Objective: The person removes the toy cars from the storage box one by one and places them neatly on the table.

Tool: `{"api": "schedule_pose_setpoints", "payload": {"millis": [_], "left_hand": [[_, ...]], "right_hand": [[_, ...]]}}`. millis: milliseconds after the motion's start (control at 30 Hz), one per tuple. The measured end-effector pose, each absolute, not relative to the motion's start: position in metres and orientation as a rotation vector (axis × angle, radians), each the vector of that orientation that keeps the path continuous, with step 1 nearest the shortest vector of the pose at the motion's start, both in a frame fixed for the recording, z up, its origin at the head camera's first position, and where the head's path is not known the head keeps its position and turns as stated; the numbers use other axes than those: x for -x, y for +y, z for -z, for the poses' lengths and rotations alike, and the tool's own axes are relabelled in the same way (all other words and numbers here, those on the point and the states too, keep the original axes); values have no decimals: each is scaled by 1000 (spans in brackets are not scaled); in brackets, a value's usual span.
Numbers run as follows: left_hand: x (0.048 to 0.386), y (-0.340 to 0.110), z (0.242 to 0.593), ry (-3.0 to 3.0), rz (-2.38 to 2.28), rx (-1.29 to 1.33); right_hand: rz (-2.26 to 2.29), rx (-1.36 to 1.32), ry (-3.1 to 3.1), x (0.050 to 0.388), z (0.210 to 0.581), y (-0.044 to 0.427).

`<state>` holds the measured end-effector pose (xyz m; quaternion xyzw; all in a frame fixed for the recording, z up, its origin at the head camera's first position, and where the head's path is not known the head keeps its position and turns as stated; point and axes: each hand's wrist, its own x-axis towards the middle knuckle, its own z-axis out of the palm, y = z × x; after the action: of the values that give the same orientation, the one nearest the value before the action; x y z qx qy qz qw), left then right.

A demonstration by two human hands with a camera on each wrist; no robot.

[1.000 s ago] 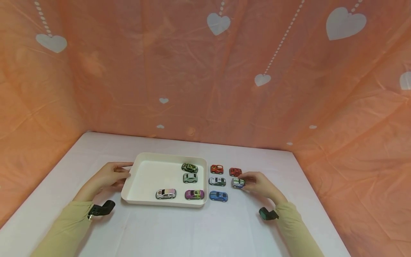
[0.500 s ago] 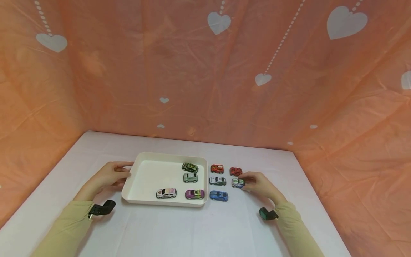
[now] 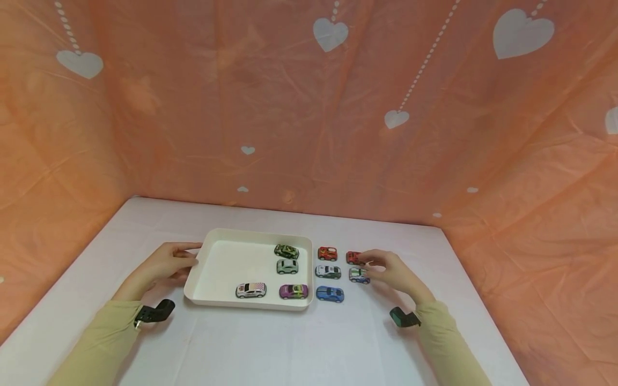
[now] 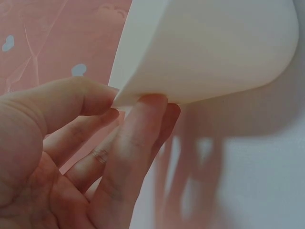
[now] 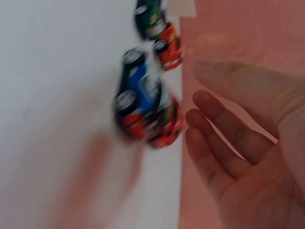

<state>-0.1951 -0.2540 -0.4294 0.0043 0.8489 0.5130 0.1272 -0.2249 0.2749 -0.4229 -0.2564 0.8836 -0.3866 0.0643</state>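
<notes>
My left hand [image 3: 166,265] is at the left end of the white tray [image 3: 193,287]; in the left wrist view the thumb and fingers pinch its rim [image 4: 143,71]. Inside the tray are a green camouflage toy car [image 3: 287,251], a grey-green one [image 3: 287,266], a white one [image 3: 251,290] and a purple one [image 3: 293,291]. My right hand [image 3: 391,271] hovers beside a white-green-blue toy car [image 3: 358,275] and a dark red toy car [image 3: 354,258]. Its fingers [image 5: 228,109] are apart with nothing between them in the right wrist view.
Right of the tray on the white table [image 3: 270,348] are an orange-red toy car [image 3: 327,253], a white-and-green one [image 3: 328,272] and a blue one [image 3: 330,294]. An orange sheet with hearts [image 3: 285,107] stands behind and along the sides.
My right hand has let go of the white-green-blue toy car and risen slightly, fingers spreading. That car stays on the table. The left hand keeps its hold on the tray.
</notes>
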Motion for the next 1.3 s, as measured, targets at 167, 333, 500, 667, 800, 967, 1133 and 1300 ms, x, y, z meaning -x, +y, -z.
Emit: {"api": "schedule_pose_setpoints", "payload": {"millis": [167,333,500,667,800,967,1133,1300], "left_hand": [[196,-254,431,2473,-1495,-14],[196,-254,431,2469,-1499,-13],[196,-255,431,2471,-1490,-12],[197,-255,432,2478,-1481,-9],[197,-255,432,2482,-1475,-8],[198,-255,432,2485,-1467,0],[197,-254,431,2489,-1468,-8],[198,-253,431,2479,-1482,-7]], "right_hand": [[1167,898,2653,228,406,256],[1179,934,2597,231,392,231],[1163,1002,2554,236,385,204],[1170,1116,2470,243,381,178],[1162,1172,2425,249,381,157],[1130,1217,2354,254,385,131],[1076,1227,2283,258,390,107],[1012,1210,2232,258,396,90]]}}
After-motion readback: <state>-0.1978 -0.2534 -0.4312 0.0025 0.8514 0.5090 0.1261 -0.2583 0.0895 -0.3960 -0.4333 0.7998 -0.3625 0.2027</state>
